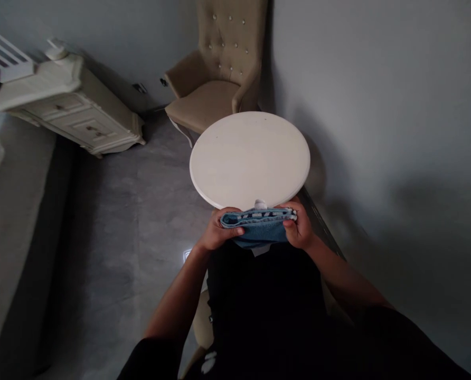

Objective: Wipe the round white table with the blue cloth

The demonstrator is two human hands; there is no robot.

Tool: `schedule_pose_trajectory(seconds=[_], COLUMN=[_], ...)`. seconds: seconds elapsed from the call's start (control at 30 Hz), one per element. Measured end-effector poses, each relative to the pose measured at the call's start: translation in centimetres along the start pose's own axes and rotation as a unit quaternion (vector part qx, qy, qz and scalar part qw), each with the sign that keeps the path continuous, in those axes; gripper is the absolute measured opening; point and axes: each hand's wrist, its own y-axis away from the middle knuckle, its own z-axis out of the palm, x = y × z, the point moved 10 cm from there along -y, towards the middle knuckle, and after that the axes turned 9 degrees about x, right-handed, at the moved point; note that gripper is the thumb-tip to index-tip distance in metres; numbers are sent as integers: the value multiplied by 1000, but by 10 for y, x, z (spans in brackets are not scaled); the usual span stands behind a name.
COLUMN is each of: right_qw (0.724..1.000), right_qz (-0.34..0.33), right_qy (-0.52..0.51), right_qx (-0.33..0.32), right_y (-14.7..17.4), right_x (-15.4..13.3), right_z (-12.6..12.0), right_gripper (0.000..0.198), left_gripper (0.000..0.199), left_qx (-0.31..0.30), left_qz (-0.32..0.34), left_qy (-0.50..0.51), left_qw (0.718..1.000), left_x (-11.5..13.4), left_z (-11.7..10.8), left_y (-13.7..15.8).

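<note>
A folded blue towel (265, 233), with a dark and white pattern showing between its layers, is held up in front of my body. My left hand (218, 230) grips its left end, thumb on the near face and fingers behind. At the other end, my right hand (300, 226) is closed on it in the same way. A small white tag sticks up from the towel's far side, and another pale piece hangs below it. Just beyond the towel lies the near rim of a round white table (251, 158).
A beige tufted armchair (214, 100) stands behind the table. A pale bedside cabinet (81, 113) is at the back left, beside the bed (17, 174). The grey wall (389, 105) closes off the right side. Grey floor (140, 211) shows left of the table.
</note>
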Motion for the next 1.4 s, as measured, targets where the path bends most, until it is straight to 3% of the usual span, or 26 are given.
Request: schedule_pose_trajectory(seconds=[0.13, 0.3, 0.4, 0.47, 0.6, 0.73, 0.9, 1.1, 1.27, 1.4], right_qw=[997, 986, 973, 967, 964, 966, 974, 978, 986, 980], right_qz=[24, 94, 117, 120, 140, 189, 208, 200, 125, 143], right_qy=[-62, -115, -163, -183, -185, -151, -87, 40, 105, 129], right_qx=[-26, -78, -110, -128, -129, -95, -33, -43, 32, 41], right_y=[4, 10, 10, 9, 10, 17, 18, 15, -35, -114], right_x=[3, 1, -8, -13, -8, 15, 44, 62, 72, 136], right_z=[4, 4, 0, -4, -9, -14, -27, -33, -58, -68], right_gripper=[64, 42, 36, 33, 35, 50, 64, 55, 56, 82], left_gripper=[57, 56, 61, 54, 41, 37, 48, 59, 51, 59], left_qx=[-2, -95, -125, -127, -92, -45, -69, 37, 120, 199], left_qz=[20, 36, 56, 67, 114, 164, 139, 122, 174, 210], left_qy=[55, 135, 108, 80, 52, 18, -52, -112, -140, -64], left_qw=[998, 986, 985, 986, 988, 985, 987, 986, 967, 955], left_x=[13, 28, 34, 36, 41, 47, 30, 6, 36, 56], left_z=[7, 23, 24, 24, 24, 22, 28, 18, 22, 7], left_y=[1, 9, 17, 21, 24, 18, 4, -9, -41, -80])
